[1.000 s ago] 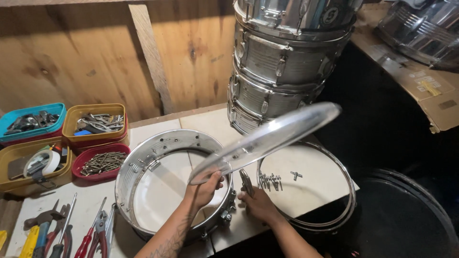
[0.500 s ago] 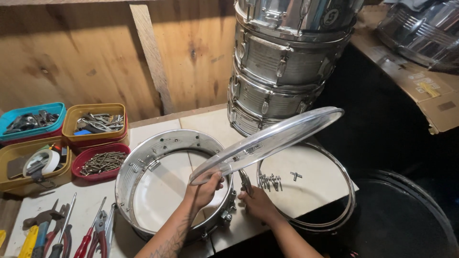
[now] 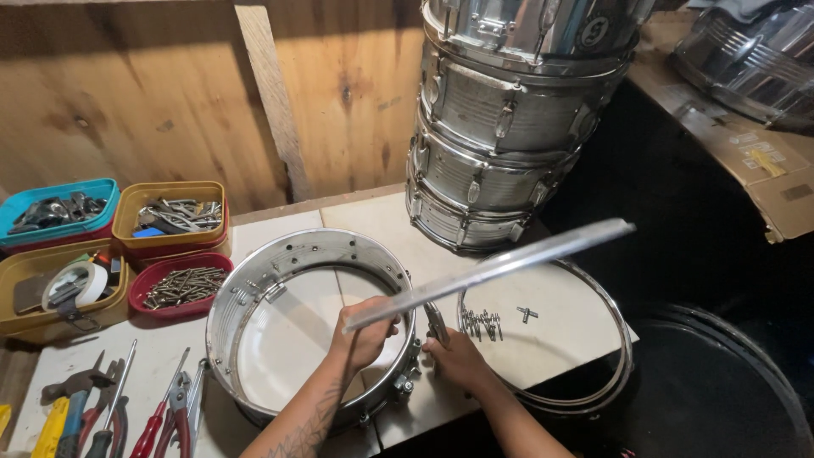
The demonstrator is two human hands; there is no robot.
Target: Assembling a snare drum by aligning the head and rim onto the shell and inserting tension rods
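Two hands of mine work at the near rim of the open drum shell (image 3: 297, 263), the landmark for everything here. My left hand (image 3: 365, 332) sits at that rim, fingers curled tight round the lower end of a drum hoop (image 3: 492, 270), which I hold tilted nearly edge-on so that it rises from the shell toward the right, its far end hanging in the air to the right of the shell. My right hand (image 3: 455, 360) rests on the table just right of the shell, fingers closed about a small metal tool (image 3: 437, 322) that stands up beside the shell's wall; how firmly I pinch it I cannot tell.

Right of the shell lies a second hoop (image 3: 623, 373) flat on the table, ringing a row of tension screws (image 3: 483, 322). Behind the shell and to its right stands a stack of chrome drums (image 3: 500, 127) against the wooden wall. Left of the shell sit small trays: a red tray of screws (image 3: 170, 309), a yellow tray of metal parts (image 3: 125, 222), a blue tray (image 3: 21, 197) and a yellow tray with tape (image 3: 17, 321). Near the shell's left front lie pliers and screwdrivers (image 3: 127, 416).
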